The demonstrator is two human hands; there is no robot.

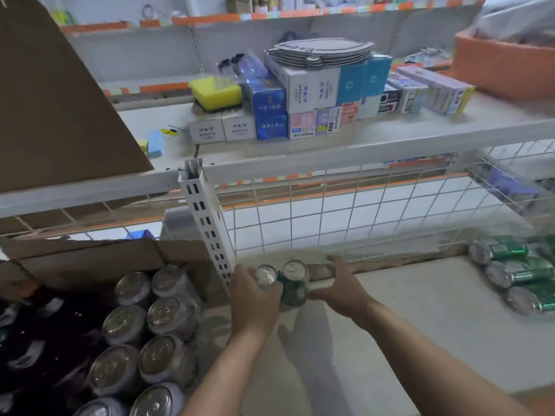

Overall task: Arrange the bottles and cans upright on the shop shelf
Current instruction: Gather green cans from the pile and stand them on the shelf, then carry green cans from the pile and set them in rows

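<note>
Just right of the white post (207, 223), the left hand (255, 298) is gripping a silver-topped can (265, 274); the right hand (342, 288) (fingers loosely spread) is touching the green can (292, 291) beside it.

Reaches forward and down with both bare forearms, converging toward the middle. Grips with the left hand (255, 298) from above — fingers curled round the top of a silver-topped can (265, 274), wrist straight, back of the hand up. Holds the right hand (341, 288) just beside it, palm turned inward, fingers stretched forward and loosely straight — thumb pointing left at a green can (292, 291).
</note>
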